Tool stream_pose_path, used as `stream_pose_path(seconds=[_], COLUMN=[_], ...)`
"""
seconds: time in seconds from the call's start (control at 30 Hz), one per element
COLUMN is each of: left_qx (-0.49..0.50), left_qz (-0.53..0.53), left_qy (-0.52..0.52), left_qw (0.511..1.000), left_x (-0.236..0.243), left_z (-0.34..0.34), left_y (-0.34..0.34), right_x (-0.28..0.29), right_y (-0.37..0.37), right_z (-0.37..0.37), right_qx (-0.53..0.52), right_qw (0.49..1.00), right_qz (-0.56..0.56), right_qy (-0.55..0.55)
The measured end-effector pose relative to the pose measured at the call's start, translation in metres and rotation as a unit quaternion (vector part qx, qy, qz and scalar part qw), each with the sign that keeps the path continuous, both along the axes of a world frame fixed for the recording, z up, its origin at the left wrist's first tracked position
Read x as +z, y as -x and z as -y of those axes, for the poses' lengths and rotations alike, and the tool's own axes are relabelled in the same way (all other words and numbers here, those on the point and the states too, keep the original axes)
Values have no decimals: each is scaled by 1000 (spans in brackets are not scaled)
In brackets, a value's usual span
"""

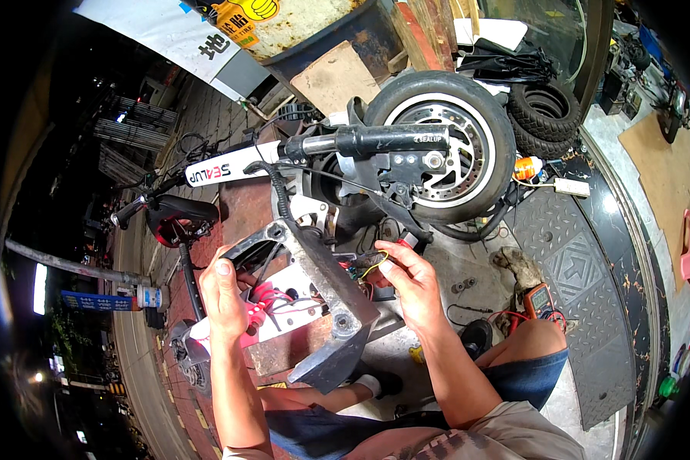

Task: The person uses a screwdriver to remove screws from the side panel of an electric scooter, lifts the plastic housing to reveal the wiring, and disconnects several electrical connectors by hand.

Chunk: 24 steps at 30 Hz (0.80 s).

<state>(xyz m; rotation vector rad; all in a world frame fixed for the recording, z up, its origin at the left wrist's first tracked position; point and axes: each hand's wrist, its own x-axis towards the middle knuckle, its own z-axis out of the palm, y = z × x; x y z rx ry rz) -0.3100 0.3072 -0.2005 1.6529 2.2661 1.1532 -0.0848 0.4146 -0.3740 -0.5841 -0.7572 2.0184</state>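
Observation:
An electric scooter lies on its side in front of me, its dark metal deck frame (326,280) open with wires inside. My left hand (226,295) is closed around the frame's left edge, thumb on top; its other fingertips are partly hidden. Between the thumb and fingers of my right hand (412,282) is a thin yellow wire (376,267), pinched near the frame's right side. Red and black wires (284,299) lie over a white panel (293,316) inside the frame. Beyond the hands are the white-and-black fork (368,140) and the wheel with its brake disc (468,146).
A red multimeter (540,299) with red leads lies by my right knee. Stacked tyres (544,119), an orange-and-white bottle (526,169) and a power strip (571,187) stand at the right. A ridged ramp plate (571,268) covers the floor there. A cardboard piece (336,80) leans at the back.

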Motion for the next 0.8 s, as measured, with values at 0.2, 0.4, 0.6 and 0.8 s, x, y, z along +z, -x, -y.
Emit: stream_pose_path(seconds=[0.2, 0.4, 0.6, 0.8], left_qx=[3, 36, 23, 20], left_qz=[-12, -5, 1, -4], left_qy=[6, 5, 5, 17], left_qw=[1000, 999, 1000, 1000], left_x=[2, 2, 0, 2], left_z=[0, 0, 2, -1], left_y=[-1, -6, -1, -1], right_x=[-8, -6, -2, -1], right_y=[0, -5, -6, -8], right_z=[-2, -3, -2, -3], right_qx=[14, 70, 105, 109], right_qw=[1000, 983, 963, 959], right_qz=[-24, -152, -224, -231], right_qy=[13, 79, 108, 126])
